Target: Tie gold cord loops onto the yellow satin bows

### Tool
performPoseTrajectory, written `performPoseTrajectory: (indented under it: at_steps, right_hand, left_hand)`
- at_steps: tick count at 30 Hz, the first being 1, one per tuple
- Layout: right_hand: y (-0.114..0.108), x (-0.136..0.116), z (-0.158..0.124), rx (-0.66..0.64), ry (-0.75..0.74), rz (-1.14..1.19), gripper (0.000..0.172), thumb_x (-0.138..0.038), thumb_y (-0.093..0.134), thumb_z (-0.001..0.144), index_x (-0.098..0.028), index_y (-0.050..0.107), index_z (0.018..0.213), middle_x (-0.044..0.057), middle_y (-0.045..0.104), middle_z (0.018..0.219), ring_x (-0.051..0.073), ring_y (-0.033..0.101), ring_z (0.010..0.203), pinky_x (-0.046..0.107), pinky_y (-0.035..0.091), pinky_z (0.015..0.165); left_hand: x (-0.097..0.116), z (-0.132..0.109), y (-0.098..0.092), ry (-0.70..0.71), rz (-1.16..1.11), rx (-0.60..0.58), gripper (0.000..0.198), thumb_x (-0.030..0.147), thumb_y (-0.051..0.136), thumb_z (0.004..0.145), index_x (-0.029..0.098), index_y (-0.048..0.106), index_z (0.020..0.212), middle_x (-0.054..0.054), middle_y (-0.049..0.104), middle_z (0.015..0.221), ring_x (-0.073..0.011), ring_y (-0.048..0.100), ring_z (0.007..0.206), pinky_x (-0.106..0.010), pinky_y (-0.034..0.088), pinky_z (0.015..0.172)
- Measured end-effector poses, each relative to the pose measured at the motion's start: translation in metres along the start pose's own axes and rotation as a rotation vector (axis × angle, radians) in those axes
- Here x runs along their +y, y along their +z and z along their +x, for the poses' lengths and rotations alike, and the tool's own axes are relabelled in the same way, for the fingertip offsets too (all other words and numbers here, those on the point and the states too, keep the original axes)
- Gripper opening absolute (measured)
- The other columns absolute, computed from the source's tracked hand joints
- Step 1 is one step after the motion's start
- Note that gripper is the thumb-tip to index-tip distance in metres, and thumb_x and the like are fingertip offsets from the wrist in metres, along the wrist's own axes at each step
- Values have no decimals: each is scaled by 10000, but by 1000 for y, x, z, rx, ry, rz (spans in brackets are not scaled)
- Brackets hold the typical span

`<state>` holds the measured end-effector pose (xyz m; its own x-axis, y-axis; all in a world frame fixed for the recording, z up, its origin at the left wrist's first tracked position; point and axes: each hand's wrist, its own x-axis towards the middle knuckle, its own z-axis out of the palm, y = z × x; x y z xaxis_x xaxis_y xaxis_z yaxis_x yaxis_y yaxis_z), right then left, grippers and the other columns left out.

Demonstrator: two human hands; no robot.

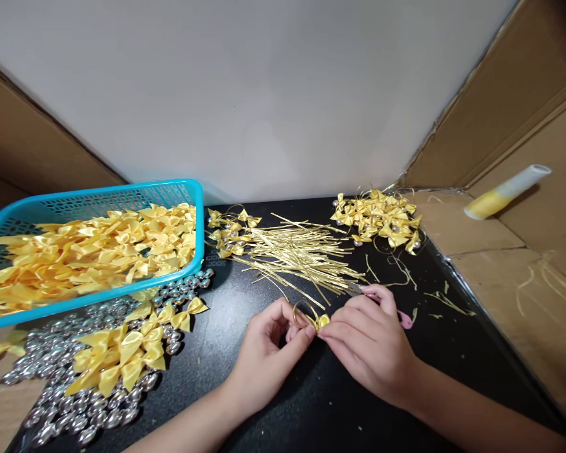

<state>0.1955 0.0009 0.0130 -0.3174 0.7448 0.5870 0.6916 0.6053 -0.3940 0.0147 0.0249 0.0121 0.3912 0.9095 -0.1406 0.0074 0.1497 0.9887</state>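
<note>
Near centre, the left hand (268, 352) and right hand (368, 343) were together low over the black table (226, 333). Thumb and fingertips of both were pinched on one small bow (322, 321), yellow, held between them just above the table. A thin gold wire loop (304, 309) curled up from the bow on its left side, by the left thumb. The right hand also covered a pink-handled tool (406, 319). Its pink end stuck out to the right and a metal tip showed on the far side of the hand; probably scissors, couldn't tell for sure.

Near left: a heap of silver beads (70, 409) spread on the table, with loose yellow bows (122, 358) lying on top of it. Just beyond, a blue basket (122, 187) sat tilted, its near edge over the beads, full of more yellow bows (89, 251).

Middle, beyond the hands: a bundle of gold wire ties (297, 251) fanned out flat, its near ends close to the right hand. A few stray wire bits (446, 302) lay to the right of the hands.

Far left of the ties: a small cluster of wired bows (226, 234). Far right: a bigger pile of wired bows (380, 217) at the table's corner, touching the cardboard (500, 283) that lined the right side. A yellow and white tube (507, 189) lay on the cardboard further right. A white wall (264, 94) stood behind it all.
</note>
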Motion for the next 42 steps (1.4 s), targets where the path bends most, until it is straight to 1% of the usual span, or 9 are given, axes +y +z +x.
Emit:
performPoseTrajectory:
  at_steps: [7,11,16,18,23,27,34,38,42]
  right_hand:
    - [-1,0,4,-97,15,-2,157,-159,514,926,-197,605,804,-16,633,725,157,530,725,386,274,899]
    - [-1,1,5,-145,-27,7,167,-162,482,946,-191,564,803,-4,613,749,165,516,739,388,269,896]
    - [-1,2,4,-206,-100,51,143,-142,485,940,-190,535,815,-7,611,771,163,522,766,398,257,920]
    - [-2,2,4,-192,-87,72,123,-149,511,927,-193,539,815,-10,616,777,159,525,766,397,265,921]
    - [-2,-2,5,-17,29,70,69,-222,612,877,-214,590,812,-22,628,728,156,528,722,379,307,878]
    - [0,-3,3,-13,55,40,53,-216,642,863,-223,629,812,-27,655,734,158,541,727,386,287,893]
    - [3,-1,2,-92,49,53,133,-180,585,896,-213,615,771,-29,643,732,151,526,750,381,274,905]
    - [-1,-1,5,-199,33,170,123,-176,568,901,-204,563,781,-28,611,757,151,503,777,375,281,893]
    - [-8,-4,8,-307,46,270,80,-152,557,861,-197,526,802,-20,585,799,162,486,819,375,288,872]
  left_hand:
    - [1,0,-1,2,9,-3,169,265,633,834,184,524,735,-3,564,687,-139,473,637,-277,391,603]
    - [1,-1,0,3,-36,13,180,254,642,834,181,517,728,-4,569,706,-137,486,653,-274,405,619]
    - [0,0,-1,42,-65,70,212,254,639,847,181,501,703,0,570,711,-134,496,673,-264,413,642]
    - [0,1,-1,52,-60,80,205,254,637,850,181,507,710,-1,576,719,-135,501,678,-263,409,640]
    - [0,1,-1,40,-33,70,196,257,638,843,184,507,717,-3,581,718,-143,514,682,-270,402,634]
    - [0,1,0,33,-16,69,190,255,634,839,184,509,716,-1,576,710,-142,512,678,-271,402,631]
    - [-1,-2,0,40,45,51,172,262,630,835,184,521,727,-16,588,711,-158,526,677,-289,416,631]
    - [0,-2,0,38,48,58,182,267,626,838,185,516,718,-12,579,702,-153,514,664,-283,410,620]
    - [0,-2,1,49,50,56,193,262,624,838,188,500,710,-10,570,704,-154,513,675,-282,411,626]
